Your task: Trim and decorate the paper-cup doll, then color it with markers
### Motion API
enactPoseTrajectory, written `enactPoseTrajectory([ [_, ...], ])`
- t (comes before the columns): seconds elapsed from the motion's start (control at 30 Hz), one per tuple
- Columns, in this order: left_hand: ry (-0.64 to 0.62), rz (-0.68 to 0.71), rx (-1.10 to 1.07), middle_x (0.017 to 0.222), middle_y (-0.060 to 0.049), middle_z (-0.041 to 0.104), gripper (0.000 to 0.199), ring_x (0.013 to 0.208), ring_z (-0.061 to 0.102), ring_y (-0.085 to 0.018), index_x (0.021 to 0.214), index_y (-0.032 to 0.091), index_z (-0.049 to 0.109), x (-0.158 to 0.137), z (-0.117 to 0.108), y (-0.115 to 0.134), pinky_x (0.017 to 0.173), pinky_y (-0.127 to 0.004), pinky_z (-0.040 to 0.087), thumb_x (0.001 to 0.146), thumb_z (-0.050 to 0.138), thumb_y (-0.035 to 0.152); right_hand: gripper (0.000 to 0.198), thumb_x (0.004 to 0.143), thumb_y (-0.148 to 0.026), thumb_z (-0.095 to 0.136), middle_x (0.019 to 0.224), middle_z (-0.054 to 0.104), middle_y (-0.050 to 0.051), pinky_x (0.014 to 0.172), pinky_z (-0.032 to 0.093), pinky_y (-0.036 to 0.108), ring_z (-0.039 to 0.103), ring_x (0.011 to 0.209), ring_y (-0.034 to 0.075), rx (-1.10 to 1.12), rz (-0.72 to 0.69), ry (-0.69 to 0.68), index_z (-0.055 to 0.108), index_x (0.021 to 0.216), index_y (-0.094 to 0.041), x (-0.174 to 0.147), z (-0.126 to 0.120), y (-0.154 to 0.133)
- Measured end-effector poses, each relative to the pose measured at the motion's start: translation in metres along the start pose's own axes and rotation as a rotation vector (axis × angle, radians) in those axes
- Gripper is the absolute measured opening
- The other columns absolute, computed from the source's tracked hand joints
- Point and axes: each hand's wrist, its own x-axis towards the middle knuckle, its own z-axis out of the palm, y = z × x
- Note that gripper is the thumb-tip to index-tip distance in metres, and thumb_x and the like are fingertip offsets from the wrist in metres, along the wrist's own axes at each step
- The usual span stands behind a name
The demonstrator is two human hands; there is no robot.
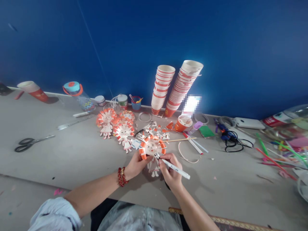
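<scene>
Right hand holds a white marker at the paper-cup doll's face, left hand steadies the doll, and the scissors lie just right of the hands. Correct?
Not quite: the head view shows the scissors lying far to the left of the hands, on the table. The rest stands: the right hand holds the white marker at the paper-cup doll, and the left hand steadies it.

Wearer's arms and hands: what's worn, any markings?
Both forearms are bare. The left hand has a dark red bead bracelet at the wrist, and a light blue sleeve is pushed up near the elbow. The right hand shows no jewellery, glove or markings.
</scene>
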Motion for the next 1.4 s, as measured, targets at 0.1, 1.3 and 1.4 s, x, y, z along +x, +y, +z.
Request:
enactPoseTrajectory([
  [0.1,-0.010,-0.004,-0.010,0.046,0.007,0.043,0.030,0.046,0.044,-0.009,0.082,0.015,0.061,0.000,0.000,-0.001,0.048,-0.020,0.039,0.078,0.067,0.044,0.002,0.082,-0.021,0.057,0.062,0.058,-0.002,0.048,0.040,0.023,0.051,0.049,0.012,-0.003,-0.003,0.005,0.058,0.083,-0.019,0.000,0.000,0.000],
  [1.3,-0.186,0.075,0.402,0.059,0.004,0.040,0.050,0.050,0.033,-0.012,0.093,0.018,0.055,-0.026,-0.027,0.084,0.049,-0.022,0.030,0.095,0.020,0.054,0.019,0.089,-0.036,0.052,0.058,0.061,0.000,0.043,0.035,0.021,0.051,0.047,0.011,0.574,0.187,-0.046,0.058,0.087,-0.018,-0.001,-0.007,-0.017],
  [1.4,-0.298,0.036,0.143,0.057,0.005,0.037,0.053,0.047,0.028,-0.010,0.105,0.016,0.053,-0.027,-0.008,0.082,0.043,-0.019,0.024,0.094,0.021,0.057,0.023,0.089,-0.040,0.052,0.058,0.061,0.000,0.043,0.038,0.022,0.052,0.046,0.011,0.629,0.217,-0.126,0.057,0.086,-0.018,-0.004,-0.006,-0.033],
])
